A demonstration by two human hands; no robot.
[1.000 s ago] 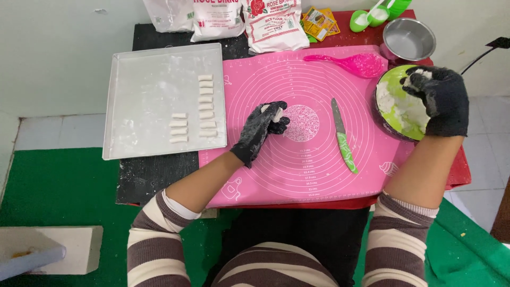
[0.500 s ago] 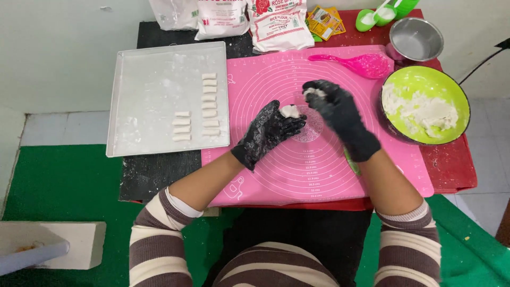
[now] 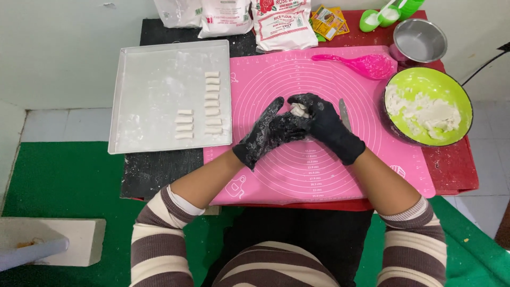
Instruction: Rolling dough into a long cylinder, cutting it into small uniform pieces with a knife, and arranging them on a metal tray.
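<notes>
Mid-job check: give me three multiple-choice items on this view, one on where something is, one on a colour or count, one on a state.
1. Where is the white dough lump?
A. In the steel bowl
B. Between the two gloved hands, over the pink mat
C. On the floor

2. What colour is the inside of the bowl that holds the dough mass?
A. Lime green
B. Blue
C. Orange

3. How does the pink spoon stand?
A. Held in the right hand
B. Lying untouched on the mat
C. Standing in the green bowl

Key: 1 B, the left hand and right hand close around it above the pink mat. 2 A, its inner wall is lime green. 3 B, it lies flat, away from both hands.
</notes>
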